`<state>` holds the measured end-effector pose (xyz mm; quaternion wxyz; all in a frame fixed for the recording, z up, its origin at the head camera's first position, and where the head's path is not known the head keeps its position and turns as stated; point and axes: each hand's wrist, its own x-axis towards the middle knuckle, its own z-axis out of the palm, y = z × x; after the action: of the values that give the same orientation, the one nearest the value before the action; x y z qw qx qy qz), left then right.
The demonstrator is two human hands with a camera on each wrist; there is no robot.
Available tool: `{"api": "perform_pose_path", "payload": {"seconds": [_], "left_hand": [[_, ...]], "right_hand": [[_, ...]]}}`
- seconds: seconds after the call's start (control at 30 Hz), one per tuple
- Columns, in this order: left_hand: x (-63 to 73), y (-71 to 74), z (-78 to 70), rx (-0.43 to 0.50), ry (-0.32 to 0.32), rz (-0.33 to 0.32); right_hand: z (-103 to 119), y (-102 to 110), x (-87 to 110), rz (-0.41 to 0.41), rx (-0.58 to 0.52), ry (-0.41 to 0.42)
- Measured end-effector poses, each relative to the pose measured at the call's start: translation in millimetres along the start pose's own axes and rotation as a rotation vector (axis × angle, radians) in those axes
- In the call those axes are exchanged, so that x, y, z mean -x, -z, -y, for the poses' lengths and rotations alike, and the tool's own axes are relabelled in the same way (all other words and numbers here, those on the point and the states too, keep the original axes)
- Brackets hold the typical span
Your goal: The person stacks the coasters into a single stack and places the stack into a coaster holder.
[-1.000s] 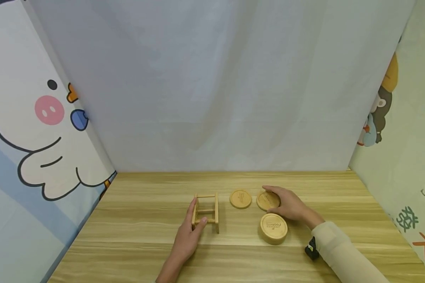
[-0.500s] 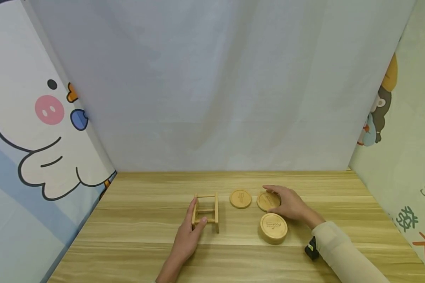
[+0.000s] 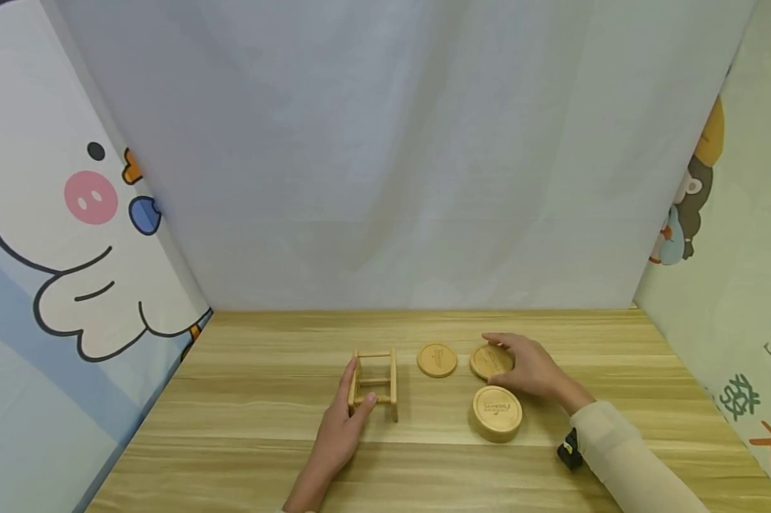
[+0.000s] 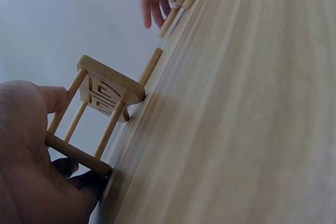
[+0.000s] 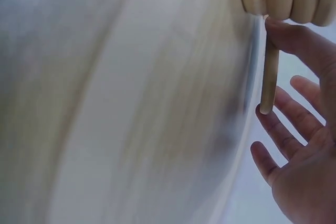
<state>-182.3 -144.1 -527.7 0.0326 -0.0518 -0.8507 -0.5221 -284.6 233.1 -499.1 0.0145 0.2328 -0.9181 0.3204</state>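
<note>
My left hand (image 3: pixel 339 431) holds a small wooden coaster holder (image 3: pixel 393 381) by its left side, thumb near and fingers behind. Its cut-out end panel (image 4: pixel 112 83) and round rods show in the left wrist view. With thumb and fingertips at opposite edges, my right hand (image 3: pixel 536 372) grips a round wooden coaster (image 3: pixel 491 362). This coaster (image 5: pixel 270 74) appears edge-on in the right wrist view, low over the table. Nearer me stands a stack of coasters (image 3: pixel 497 415) with a stamped top. Another single coaster (image 3: pixel 437 360) lies flat between the holder and the right hand.
The wood-grain table (image 3: pixel 264 413) runs back to a pale cloth backdrop (image 3: pixel 385 178). Printed cartoon panels stand at left (image 3: pixel 90 214) and right (image 3: pixel 732 285). A small black device (image 3: pixel 569 450) sits at the right wrist.
The right hand and its coaster have shifted slightly to the right and away from me. The left hand, the holder, the stack and the other coaster stay in place.
</note>
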Motion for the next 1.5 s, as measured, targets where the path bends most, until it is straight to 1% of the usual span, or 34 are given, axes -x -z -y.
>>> {"api": "perform_pose_path", "payload": {"seconds": [0.2,0.43,0.77,0.97,1.17,1.5], "left_hand": [[-0.1,0.4,1.4,-0.005,-0.006,-0.012],[0.7,0.8,0.0,-0.002,-0.010,-0.013],[-0.1,-0.3,-0.4,-0.004,-0.011,-0.012],[-0.1,-0.2,-1.4,-0.013,-0.010,-0.014],[-1.0,-0.4,-0.6,-0.005,-0.021,-0.019],[0.3,-0.4,-0.8,0.003,-0.014,-0.011]], "right_hand": [[-1,3,0.2,-0.007,-0.003,0.006],[3,6,1.2,-0.044,0.003,0.013],[2,10,2.7,-0.068,-0.001,0.017],[2,14,3.9,-0.090,0.001,0.048],[7,14,6.4,-0.097,-0.018,0.053],[12,13,11.3,-0.112,-0.014,0.081]]}}
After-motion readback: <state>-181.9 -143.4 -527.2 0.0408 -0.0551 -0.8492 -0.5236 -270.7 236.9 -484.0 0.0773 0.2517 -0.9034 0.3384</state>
